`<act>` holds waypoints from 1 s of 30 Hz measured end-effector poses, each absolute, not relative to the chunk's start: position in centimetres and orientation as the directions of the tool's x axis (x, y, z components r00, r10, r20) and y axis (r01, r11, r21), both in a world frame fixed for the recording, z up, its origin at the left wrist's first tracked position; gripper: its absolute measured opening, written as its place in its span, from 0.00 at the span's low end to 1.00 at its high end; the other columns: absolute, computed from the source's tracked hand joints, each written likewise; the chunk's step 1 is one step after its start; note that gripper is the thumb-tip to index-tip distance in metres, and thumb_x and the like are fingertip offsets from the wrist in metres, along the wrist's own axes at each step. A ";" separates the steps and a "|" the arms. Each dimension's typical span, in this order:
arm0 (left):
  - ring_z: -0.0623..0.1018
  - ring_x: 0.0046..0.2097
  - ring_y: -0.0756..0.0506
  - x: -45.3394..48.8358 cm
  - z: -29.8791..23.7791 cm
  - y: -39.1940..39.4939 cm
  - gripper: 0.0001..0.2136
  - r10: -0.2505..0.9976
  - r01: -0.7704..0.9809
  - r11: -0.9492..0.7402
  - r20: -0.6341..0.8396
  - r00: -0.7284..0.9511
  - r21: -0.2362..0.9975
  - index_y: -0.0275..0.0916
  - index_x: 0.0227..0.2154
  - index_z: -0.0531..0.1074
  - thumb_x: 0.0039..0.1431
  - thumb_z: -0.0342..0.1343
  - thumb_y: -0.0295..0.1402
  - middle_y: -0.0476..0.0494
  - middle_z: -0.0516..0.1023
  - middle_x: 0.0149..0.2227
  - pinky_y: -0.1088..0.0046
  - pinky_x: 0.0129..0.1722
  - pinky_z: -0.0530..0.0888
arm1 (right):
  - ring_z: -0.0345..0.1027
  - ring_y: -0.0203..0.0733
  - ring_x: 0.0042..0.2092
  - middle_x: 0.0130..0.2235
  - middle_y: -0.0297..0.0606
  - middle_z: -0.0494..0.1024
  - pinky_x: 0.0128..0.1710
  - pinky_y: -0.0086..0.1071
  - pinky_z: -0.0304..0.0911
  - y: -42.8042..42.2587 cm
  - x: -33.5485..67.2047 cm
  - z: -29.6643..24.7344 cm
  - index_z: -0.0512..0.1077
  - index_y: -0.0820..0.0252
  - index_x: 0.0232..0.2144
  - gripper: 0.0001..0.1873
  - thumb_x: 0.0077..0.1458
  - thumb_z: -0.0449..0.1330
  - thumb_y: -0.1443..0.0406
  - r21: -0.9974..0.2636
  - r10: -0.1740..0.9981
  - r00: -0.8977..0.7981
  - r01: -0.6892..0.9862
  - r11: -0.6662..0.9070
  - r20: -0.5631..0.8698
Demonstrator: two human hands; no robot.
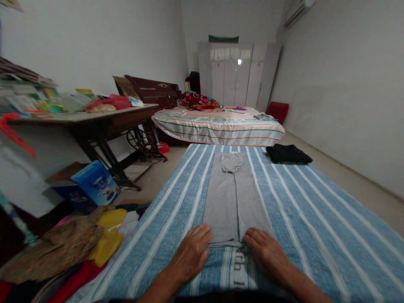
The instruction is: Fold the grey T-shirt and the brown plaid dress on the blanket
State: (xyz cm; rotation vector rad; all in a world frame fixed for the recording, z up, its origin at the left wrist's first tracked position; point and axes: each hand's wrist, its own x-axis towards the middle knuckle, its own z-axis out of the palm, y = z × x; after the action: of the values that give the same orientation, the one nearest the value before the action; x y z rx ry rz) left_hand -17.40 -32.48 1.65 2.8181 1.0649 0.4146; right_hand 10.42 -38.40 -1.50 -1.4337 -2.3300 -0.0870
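A grey shirt [221, 198] lies folded into a long narrow strip on the striped bed sheet [167, 206]. Its neck end points away from me, and its two sides meet along a dark line down the middle. My left hand [192, 250] is at the near left corner of the hem, fingers closed over the cloth. On the near right corner, my right hand [265, 250] has its fingers bent over the hem edge. The right thumb is hidden from view.
A folded black garment [288, 154] lies at the bed's far right. Piled clothes [59, 248] sit at the lower left beside a blue box [97, 183]. A cluttered sewing-machine table [110, 115] stands left; another bed [217, 126] is beyond.
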 end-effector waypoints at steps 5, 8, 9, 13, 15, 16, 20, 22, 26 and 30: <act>0.67 0.56 0.40 -16.1 3.6 -33.0 0.19 0.706 0.686 -0.705 0.084 0.703 0.180 0.37 0.45 0.68 0.49 0.48 0.21 0.37 0.70 0.54 0.57 0.57 0.64 | 0.66 0.45 0.45 0.43 0.42 0.75 0.44 0.35 0.62 -38.3 9.2 0.1 0.71 0.60 0.41 0.21 0.47 0.53 0.80 -0.111 0.886 -0.381 0.900 0.420 0.265; 0.68 0.54 0.40 -14.7 4.7 -33.5 0.19 0.709 0.704 -0.698 -0.011 0.705 0.132 0.37 0.43 0.68 0.47 0.47 0.18 0.38 0.70 0.52 0.57 0.56 0.63 | 0.66 0.46 0.42 0.40 0.41 0.74 0.41 0.35 0.61 -38.3 8.7 0.7 0.72 0.60 0.38 0.17 0.48 0.54 0.79 -0.121 0.902 -0.360 0.910 0.396 0.238; 0.68 0.53 0.41 -14.2 5.0 -33.6 0.20 0.709 0.709 -0.696 -0.048 0.703 0.116 0.37 0.43 0.68 0.47 0.47 0.17 0.39 0.71 0.51 0.57 0.56 0.63 | 0.66 0.46 0.42 0.39 0.40 0.74 0.41 0.35 0.60 -38.3 8.7 0.7 0.71 0.60 0.38 0.16 0.48 0.54 0.79 -0.128 0.903 -0.355 0.911 0.392 0.242; 0.69 0.51 0.41 -12.5 5.7 -34.1 0.21 0.720 0.733 -0.677 -0.145 0.679 0.069 0.36 0.44 0.68 0.48 0.44 0.15 0.39 0.72 0.48 0.59 0.54 0.64 | 0.65 0.43 0.42 0.37 0.38 0.73 0.41 0.33 0.59 -38.1 8.9 -0.3 0.70 0.58 0.38 0.15 0.49 0.56 0.78 -0.146 0.890 -0.349 0.904 0.403 0.293; 0.70 0.50 0.42 -12.0 5.7 -34.2 0.20 0.733 0.745 -0.665 -0.148 0.664 0.049 0.36 0.44 0.68 0.49 0.43 0.15 0.39 0.72 0.47 0.60 0.53 0.65 | 0.65 0.42 0.41 0.37 0.37 0.72 0.39 0.32 0.58 -37.9 9.0 -0.8 0.70 0.58 0.37 0.14 0.50 0.57 0.77 -0.137 0.876 -0.352 0.900 0.413 0.331; 0.70 0.50 0.42 -11.9 5.5 -34.3 0.20 0.739 0.749 -0.661 -0.135 0.660 0.042 0.37 0.43 0.68 0.49 0.43 0.16 0.39 0.72 0.47 0.61 0.53 0.65 | 0.65 0.42 0.40 0.36 0.36 0.72 0.39 0.31 0.58 -37.8 9.0 -1.0 0.70 0.57 0.37 0.14 0.50 0.57 0.77 -0.128 0.867 -0.353 0.899 0.418 0.351; 0.69 0.49 0.43 -11.6 4.3 -34.2 0.21 0.752 0.755 -0.655 -0.078 0.654 0.016 0.38 0.45 0.69 0.49 0.43 0.16 0.39 0.72 0.46 0.61 0.52 0.67 | 0.64 0.42 0.38 0.35 0.36 0.72 0.38 0.31 0.58 -37.4 8.9 -1.7 0.68 0.57 0.36 0.13 0.49 0.58 0.76 -0.095 0.834 -0.355 0.898 0.430 0.423; 0.69 0.50 0.42 -11.6 3.7 -34.0 0.22 0.758 0.762 -0.648 -0.103 0.644 -0.005 0.37 0.46 0.69 0.50 0.43 0.16 0.38 0.72 0.48 0.59 0.51 0.67 | 0.64 0.42 0.38 0.35 0.35 0.72 0.38 0.31 0.58 -37.3 8.7 -2.2 0.68 0.57 0.35 0.13 0.48 0.60 0.76 -0.094 0.822 -0.356 0.894 0.438 0.445; 0.69 0.52 0.40 -11.2 3.7 -33.8 0.23 0.757 0.762 -0.646 -0.152 0.636 -0.030 0.35 0.49 0.68 0.50 0.45 0.16 0.34 0.70 0.52 0.57 0.52 0.67 | 0.64 0.44 0.41 0.36 0.36 0.73 0.40 0.33 0.58 -37.0 8.3 -3.6 0.68 0.56 0.34 0.13 0.46 0.61 0.74 -0.125 0.802 -0.308 0.897 0.424 0.511; 0.71 0.49 0.39 -10.8 3.8 -33.8 0.20 0.762 0.767 -0.639 -0.172 0.624 -0.050 0.34 0.47 0.69 0.52 0.43 0.17 0.33 0.71 0.50 0.56 0.49 0.69 | 0.64 0.44 0.41 0.38 0.36 0.73 0.40 0.33 0.59 -37.0 8.6 -4.0 0.68 0.56 0.35 0.13 0.45 0.62 0.71 -0.131 0.794 -0.315 0.889 0.438 0.520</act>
State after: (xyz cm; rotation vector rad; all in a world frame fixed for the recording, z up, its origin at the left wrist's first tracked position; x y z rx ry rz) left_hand -10.78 -33.76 3.75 2.8054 1.3216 -0.2762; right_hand 8.63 -37.02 -3.96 -1.4115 -2.1775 -0.2442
